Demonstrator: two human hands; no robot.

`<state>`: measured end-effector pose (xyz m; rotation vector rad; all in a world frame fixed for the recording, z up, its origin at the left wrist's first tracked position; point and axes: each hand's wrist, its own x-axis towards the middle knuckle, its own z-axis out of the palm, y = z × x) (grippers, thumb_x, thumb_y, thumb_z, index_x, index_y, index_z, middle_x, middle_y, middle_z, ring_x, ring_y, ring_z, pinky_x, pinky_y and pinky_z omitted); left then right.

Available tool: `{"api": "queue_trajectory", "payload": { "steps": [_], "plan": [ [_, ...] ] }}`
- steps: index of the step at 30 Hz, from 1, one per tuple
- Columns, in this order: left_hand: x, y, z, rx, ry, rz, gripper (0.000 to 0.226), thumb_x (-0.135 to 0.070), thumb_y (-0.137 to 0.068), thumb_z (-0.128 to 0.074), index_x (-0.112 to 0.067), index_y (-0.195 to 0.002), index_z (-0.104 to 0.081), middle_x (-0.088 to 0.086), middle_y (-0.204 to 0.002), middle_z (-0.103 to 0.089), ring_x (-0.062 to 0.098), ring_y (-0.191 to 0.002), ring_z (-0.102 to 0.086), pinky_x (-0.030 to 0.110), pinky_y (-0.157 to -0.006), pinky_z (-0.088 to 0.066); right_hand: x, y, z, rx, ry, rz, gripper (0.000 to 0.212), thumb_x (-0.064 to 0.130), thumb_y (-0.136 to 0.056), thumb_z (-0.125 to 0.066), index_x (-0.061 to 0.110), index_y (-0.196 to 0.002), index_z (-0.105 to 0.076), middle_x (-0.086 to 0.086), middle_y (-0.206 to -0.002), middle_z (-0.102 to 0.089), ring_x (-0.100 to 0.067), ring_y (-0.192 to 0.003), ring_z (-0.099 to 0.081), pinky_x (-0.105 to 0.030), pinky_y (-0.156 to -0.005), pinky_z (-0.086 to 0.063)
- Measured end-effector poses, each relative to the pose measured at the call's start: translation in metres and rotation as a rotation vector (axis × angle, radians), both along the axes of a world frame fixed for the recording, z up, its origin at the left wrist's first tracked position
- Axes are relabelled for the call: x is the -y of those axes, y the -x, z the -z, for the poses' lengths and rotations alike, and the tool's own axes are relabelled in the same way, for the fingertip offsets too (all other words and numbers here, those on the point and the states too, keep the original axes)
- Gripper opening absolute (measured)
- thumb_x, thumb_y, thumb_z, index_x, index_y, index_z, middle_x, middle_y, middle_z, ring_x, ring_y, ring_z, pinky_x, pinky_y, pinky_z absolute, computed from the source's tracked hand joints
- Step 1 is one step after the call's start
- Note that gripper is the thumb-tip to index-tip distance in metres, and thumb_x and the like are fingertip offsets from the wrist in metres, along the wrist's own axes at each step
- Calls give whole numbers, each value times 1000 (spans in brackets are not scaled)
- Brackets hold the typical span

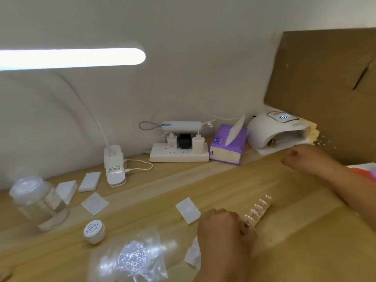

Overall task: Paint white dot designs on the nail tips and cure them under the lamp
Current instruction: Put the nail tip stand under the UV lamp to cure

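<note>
Pinching the near end of the nail-tip strip (259, 209), the left hand (220, 226) steadies it on the desk (162, 186) at five o'clock. The right hand (301, 159) is curled near the curing lamp (270, 131) at two o'clock, its grip unclear. The strip is probably light, stiff and smudge-prone, so hold it by the ends. The lamp's display and the small jar (94, 231) label are unreadable.

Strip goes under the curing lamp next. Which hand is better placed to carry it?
Left, probably. The left hand holds the near end of the nail tip strip; the right hand sits curled by the curing lamp, apart from the strip.
</note>
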<state>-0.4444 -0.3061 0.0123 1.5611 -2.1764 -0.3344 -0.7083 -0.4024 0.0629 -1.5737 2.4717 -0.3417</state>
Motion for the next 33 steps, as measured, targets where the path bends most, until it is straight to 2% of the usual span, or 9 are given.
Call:
{"api": "queue_trajectory", "payload": {
  "steps": [6,9,14,17,22,25,29,31,33],
  "plan": [
    [31,61,16,-84,-52,-32,26,-43,-90,-48,-24,-97,-63,-6,-100,-55,19,-94,-60,29,-70,-36,52,21,28,232,115,103,12,18,-97,-55,9,-90,-59,-19,-100,-61,-31,-94,-56,-33,-76,-40],
    [47,80,16,-91,-67,-36,27,-46,-92,-45,-25,-106,-54,-6,-111,-53,21,-99,-62,31,-67,-34,73,25,39,285,179,170,31,31,-98,-56,3,-106,-66,-21,-108,-65,-36,-100,-60,-36,-77,-44],
    [57,84,17,-17,138,-57,32,-54,-68,-68,-26,-78,-57,-7,-76,-61,12,-53,-64,22,-43,-5,92,23,44,266,275,180,47,37,-88,-70,6,-123,-62,-20,-121,-64,-38,-110,-59,-42,-87,-51],
    [57,87,21,5,98,-51,33,-55,-66,-68,-27,-76,-54,-9,-72,-58,12,-50,-63,25,-41,-10,95,23,44,231,251,210,44,37,-88,-68,6,-118,-62,-18,-115,-64,-37,-110,-60,-37,-84,-50],
    [56,86,16,23,119,-19,43,-51,-40,-86,-26,-57,-55,-9,-51,-50,10,-27,-48,21,-38,-12,76,23,46,78,157,372,34,44,-84,-64,12,-91,-56,-8,-89,-62,-28,-80,-58,-26,-59,-35],
    [55,85,17,-1,108,-26,45,-46,-36,-89,-24,-58,-57,-8,-52,-52,12,-27,-50,21,-32,-17,58,26,49,20,121,478,44,49,-82,-66,12,-105,-69,-10,-107,-70,-29,-99,-68,-27,-70,-44],
    [55,81,19,-15,76,-16,38,-52,-60,-78,-24,-77,-59,-5,-73,-61,13,-51,-65,27,-37,-36,44,34,50,74,198,591,47,48,-86,-65,7,-109,-69,-15,-115,-69,-33,-108,-66,-33,-78,-49],
    [56,83,22,-3,35,-23,32,-55,-85,-52,-26,-99,-49,-6,-100,-58,16,-83,-69,29,-54,-35,44,35,52,90,249,590,41,42,-91,-59,4,-103,-68,-19,-113,-67,-38,-106,-65,-37,-80,-49],
    [58,83,29,-45,11,-12,31,-56,-89,-41,-28,-104,-43,-8,-107,-53,18,-93,-67,30,-58,-31,46,36,54,75,266,613,38,40,-94,-57,4,-99,-68,-20,-109,-67,-38,-104,-65,-37,-79,-47]
  ]
}}
